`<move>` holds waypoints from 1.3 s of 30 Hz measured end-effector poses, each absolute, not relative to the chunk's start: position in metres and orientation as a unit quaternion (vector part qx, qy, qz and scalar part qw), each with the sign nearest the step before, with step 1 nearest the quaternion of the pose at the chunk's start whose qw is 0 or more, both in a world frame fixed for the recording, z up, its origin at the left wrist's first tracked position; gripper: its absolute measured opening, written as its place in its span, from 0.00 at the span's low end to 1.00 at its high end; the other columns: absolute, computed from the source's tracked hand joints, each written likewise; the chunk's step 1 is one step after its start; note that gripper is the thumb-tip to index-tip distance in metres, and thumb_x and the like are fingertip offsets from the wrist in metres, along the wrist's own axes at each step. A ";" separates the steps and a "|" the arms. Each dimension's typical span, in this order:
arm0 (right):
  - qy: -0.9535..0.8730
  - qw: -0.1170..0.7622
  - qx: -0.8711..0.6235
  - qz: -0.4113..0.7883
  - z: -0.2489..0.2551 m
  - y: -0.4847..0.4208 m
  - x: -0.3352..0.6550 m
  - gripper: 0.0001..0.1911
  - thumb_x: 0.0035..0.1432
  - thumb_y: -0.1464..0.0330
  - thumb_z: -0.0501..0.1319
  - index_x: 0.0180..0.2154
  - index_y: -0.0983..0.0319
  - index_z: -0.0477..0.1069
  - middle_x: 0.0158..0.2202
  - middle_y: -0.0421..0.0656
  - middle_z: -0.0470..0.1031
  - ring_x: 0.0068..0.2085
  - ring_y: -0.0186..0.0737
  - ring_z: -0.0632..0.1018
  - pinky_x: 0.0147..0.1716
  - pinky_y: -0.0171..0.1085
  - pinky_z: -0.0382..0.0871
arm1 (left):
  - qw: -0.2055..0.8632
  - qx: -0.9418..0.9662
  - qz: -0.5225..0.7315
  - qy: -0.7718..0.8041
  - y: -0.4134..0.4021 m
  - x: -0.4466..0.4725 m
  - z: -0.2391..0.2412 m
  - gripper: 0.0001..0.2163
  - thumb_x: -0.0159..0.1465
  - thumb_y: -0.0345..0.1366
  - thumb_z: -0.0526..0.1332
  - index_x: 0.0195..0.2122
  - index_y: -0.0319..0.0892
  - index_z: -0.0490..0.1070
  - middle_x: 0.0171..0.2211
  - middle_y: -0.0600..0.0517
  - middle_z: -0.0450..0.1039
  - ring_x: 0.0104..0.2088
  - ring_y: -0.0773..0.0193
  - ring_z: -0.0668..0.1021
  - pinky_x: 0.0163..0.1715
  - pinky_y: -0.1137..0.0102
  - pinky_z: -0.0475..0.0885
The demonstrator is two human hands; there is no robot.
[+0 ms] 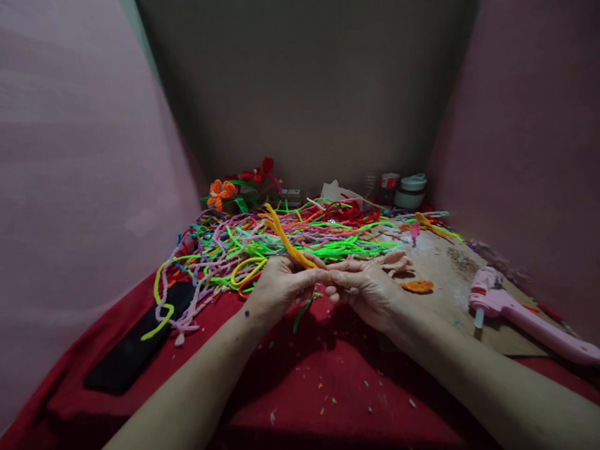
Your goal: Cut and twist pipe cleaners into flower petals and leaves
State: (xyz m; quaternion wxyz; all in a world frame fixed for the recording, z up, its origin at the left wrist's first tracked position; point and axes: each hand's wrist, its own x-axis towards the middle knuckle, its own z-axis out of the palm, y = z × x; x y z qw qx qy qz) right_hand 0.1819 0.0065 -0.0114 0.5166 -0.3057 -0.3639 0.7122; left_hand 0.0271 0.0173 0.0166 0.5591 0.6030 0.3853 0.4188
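Both my hands meet in the middle of the head view, above the red cloth. My left hand [285, 281] is closed on a bundle of yellow-orange pipe cleaners [288, 242], whose free ends point up and to the left. At the lower end of the bundle, the fingertips of my right hand [363, 284] pinch it beside my left thumb. My fingers partly hide that end. Behind my hands lies a large tangle of pipe cleaners [342, 248] in green, pink, purple, red and other colours. Just right of my right hand is an orange looped piece [417, 286].
A pink glue gun [520, 312] lies on a brown board [450, 312] at right. A black flat object [140, 344] rests at left on the red cloth [281, 400]. Orange and red pipe-cleaner flowers [221, 194] stand at the back, and a lidded jar [411, 192] at back right.
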 end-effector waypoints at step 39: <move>-0.631 0.422 -0.470 0.450 -0.008 -0.006 0.171 0.12 0.54 0.67 0.54 0.19 0.61 0.62 0.14 0.36 0.65 0.15 0.30 0.64 0.16 0.31 0.55 | 0.482 0.557 0.479 0.478 0.015 0.035 0.019 0.11 0.52 0.40 0.62 0.21 0.38 0.66 0.11 0.58 0.62 0.09 0.75 0.60 0.09 0.78 0.54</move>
